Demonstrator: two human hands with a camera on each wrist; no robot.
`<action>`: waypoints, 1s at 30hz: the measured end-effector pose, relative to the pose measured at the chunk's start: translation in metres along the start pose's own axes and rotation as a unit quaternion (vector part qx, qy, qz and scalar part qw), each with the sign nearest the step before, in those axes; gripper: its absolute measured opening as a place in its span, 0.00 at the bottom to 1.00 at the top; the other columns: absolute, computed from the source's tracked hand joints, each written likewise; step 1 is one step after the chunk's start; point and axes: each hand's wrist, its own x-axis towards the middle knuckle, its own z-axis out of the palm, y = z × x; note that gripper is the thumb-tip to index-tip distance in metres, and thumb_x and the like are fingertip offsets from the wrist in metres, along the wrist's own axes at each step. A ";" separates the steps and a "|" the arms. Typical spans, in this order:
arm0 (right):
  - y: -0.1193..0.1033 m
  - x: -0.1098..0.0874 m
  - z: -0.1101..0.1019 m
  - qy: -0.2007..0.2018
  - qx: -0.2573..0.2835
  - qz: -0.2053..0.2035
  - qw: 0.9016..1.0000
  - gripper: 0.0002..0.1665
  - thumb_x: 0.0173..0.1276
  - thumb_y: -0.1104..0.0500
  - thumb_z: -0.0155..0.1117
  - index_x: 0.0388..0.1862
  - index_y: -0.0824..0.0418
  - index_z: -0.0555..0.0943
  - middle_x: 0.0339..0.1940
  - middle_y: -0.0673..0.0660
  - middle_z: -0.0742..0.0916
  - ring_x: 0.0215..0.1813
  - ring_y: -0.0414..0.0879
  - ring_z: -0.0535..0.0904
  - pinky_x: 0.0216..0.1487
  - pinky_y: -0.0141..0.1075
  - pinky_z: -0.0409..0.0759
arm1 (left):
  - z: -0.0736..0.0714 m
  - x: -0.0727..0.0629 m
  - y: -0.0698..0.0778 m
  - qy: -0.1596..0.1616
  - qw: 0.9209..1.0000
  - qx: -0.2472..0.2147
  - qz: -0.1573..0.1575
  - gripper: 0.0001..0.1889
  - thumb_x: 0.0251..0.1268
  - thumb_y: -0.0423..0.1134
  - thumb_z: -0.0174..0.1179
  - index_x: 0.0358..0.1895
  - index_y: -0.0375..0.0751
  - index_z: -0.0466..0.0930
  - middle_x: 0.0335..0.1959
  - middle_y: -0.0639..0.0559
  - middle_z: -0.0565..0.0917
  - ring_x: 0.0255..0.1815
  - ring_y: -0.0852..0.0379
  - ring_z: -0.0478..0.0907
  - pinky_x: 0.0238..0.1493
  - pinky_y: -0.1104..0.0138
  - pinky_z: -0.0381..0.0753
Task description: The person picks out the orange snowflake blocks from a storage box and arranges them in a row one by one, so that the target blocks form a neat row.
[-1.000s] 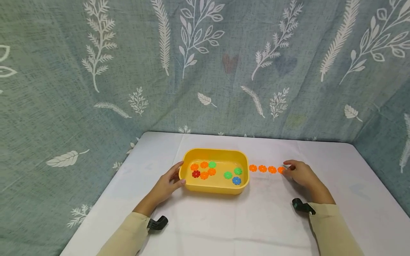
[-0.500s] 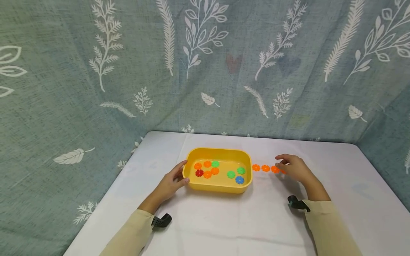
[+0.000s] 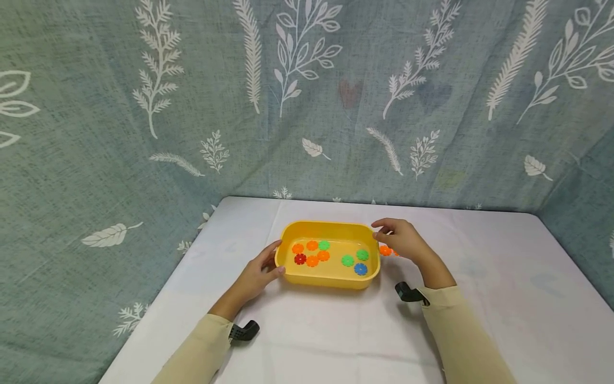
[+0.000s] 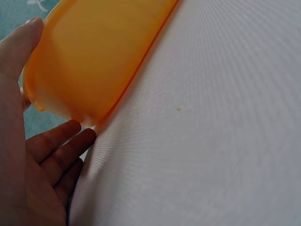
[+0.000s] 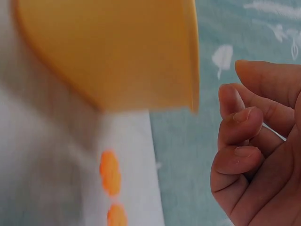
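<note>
A yellow plastic tray (image 3: 326, 280) holds several flower-shaped discs: orange (image 3: 323, 256), green (image 3: 347, 261), one red (image 3: 300, 259) and one blue (image 3: 361, 269). My left hand (image 3: 253, 274) grips its left end; in the left wrist view the thumb lies at the rim of the tray (image 4: 99, 52) and the fingers against the outer wall. My right hand (image 3: 403, 240) is over the tray's right rim, fingers loosely bent. In the right wrist view this hand (image 5: 263, 146) holds nothing and is apart from the tray. Below it an orange disc (image 3: 385, 250) lies on the table.
The table has a white cloth (image 3: 312, 330). Behind it hangs a green-grey curtain (image 3: 336, 160) with a white leaf print. A second orange disc (image 5: 117, 215) lies beside the first, right of the tray. Each wrist carries a black camera mount (image 3: 244, 331).
My right hand has moved left from the far end of the row of orange discs to the tray's right rim. The left hand stays on the tray. The view has shifted slightly.
</note>
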 end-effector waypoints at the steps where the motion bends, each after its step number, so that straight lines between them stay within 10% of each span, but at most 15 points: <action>1: -0.005 0.002 0.003 -0.005 -0.001 -0.008 1.000 0.22 0.70 0.53 0.63 0.61 0.57 0.78 0.44 0.57 0.83 0.42 0.55 0.78 0.35 0.38 0.79 | 0.000 -0.001 0.000 0.002 1.000 0.000 -0.002 0.38 0.61 0.55 0.66 0.73 0.73 0.57 0.65 0.47 0.73 0.65 0.46 0.69 0.67 0.44 0.61; 30: -0.054 0.030 0.091 -0.080 -0.045 -0.098 0.991 0.16 0.70 0.56 0.64 0.55 0.57 0.83 0.43 0.49 0.83 0.42 0.45 0.76 0.43 0.40 0.78 | -0.001 -0.006 0.003 -0.002 1.000 -0.016 0.006 0.38 0.60 0.54 0.67 0.73 0.74 0.58 0.65 0.49 0.74 0.66 0.47 0.69 0.67 0.46 0.62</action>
